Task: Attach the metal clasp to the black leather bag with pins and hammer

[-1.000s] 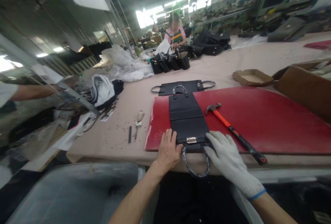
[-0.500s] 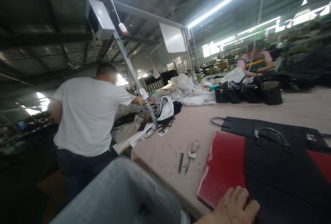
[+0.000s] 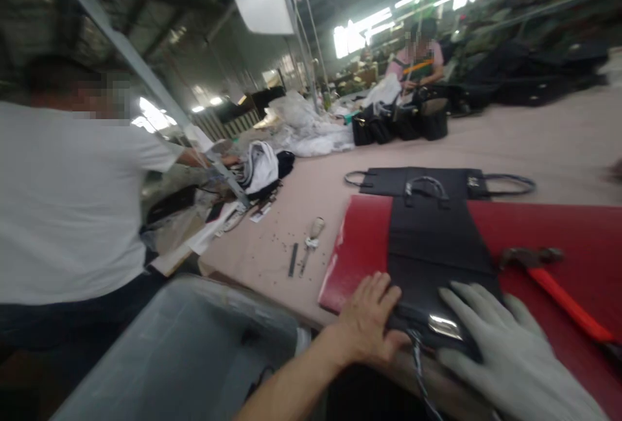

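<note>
A black bag piece point(image 3: 437, 233) with wrapped handles and a metal plate point(image 3: 445, 326) lies flat over a red board point(image 3: 362, 233). My left hand point(image 3: 367, 317), bare, rests with fingers apart on the board's front edge and the black piece's left side. On the right, my right hand point(image 3: 505, 337) wears a pale grey glove; its fingers are spread over the black piece beside the metal plate. A hammer point(image 3: 558, 285) with an orange handle lies on the red surface, right of the glove. One handle point(image 3: 420, 369) hangs over the table's front edge.
A screwdriver-like tool point(image 3: 311, 246) and a dark strip point(image 3: 293, 260) lie on the table point(image 3: 321, 181) among small bits. A grey bin point(image 3: 194, 304) stands front left. Black bags point(image 3: 403, 120) and plastic wrap point(image 3: 306, 126) are behind. One person stands left, another sits far back.
The view has swung right and down. My gloved right hand and the hammer have come into view. My left hand is still at the board's front edge, with more of its arm showing.
</note>
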`<state>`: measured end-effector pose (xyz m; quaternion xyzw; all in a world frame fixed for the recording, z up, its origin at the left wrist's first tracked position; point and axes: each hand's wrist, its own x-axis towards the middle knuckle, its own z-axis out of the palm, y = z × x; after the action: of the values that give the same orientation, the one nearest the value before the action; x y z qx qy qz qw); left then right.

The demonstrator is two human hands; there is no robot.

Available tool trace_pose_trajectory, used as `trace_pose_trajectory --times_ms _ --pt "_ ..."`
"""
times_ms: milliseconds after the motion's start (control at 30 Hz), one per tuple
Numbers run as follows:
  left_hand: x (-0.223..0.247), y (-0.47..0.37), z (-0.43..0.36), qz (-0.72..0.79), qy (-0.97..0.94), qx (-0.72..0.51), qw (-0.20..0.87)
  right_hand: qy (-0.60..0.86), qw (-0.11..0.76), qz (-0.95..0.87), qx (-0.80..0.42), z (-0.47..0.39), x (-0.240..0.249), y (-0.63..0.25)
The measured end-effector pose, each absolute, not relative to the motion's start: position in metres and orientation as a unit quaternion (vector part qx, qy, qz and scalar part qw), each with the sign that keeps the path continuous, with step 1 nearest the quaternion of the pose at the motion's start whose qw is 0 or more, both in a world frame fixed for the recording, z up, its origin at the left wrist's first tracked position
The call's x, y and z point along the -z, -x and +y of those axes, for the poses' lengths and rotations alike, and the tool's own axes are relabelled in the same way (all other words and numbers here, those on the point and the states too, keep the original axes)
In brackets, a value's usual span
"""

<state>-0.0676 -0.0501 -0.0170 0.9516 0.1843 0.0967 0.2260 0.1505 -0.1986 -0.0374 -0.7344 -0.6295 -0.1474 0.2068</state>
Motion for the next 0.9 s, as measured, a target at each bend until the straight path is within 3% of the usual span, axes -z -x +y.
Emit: trace_pose_trajectory --times_ms 133,267,433,567,700,800,900 --pt "0.014 0.065 -0.052 0.191 -0.954 -0.07 0.218 0.751 0.151 -0.633 0.113 -0.204 0.029 -0.146" --pt "0.008 0.066 -0.058 0.195 -0.95 -0.068 0.234 0.751 0.152 -0.634 0.107 -0.202 0.03 -0.148" --pt "0.012 0.069 -0.044 0.185 -0.925 -0.152 0.296 0.743 0.167 -0.638 0.116 -0.2 0.037 -0.155" --pt "0.001 0.099 0.003 0.348 -0.866 -0.238 0.268 0.753 0.155 -0.632 0.1 -0.201 0.029 -0.151" --pt "-0.006 0.146 0.072 0.602 -0.785 -0.094 0.115 0.767 0.144 -0.623 0.055 -0.204 0.013 -0.139" --pt "0.001 0.165 0.111 0.642 -0.762 0.013 0.081 0.771 0.141 -0.62 0.034 -0.204 0.007 -0.135" --pt "0.001 0.168 0.118 0.632 -0.77 0.042 0.077 0.77 0.149 -0.619 0.047 -0.205 0.012 -0.138"
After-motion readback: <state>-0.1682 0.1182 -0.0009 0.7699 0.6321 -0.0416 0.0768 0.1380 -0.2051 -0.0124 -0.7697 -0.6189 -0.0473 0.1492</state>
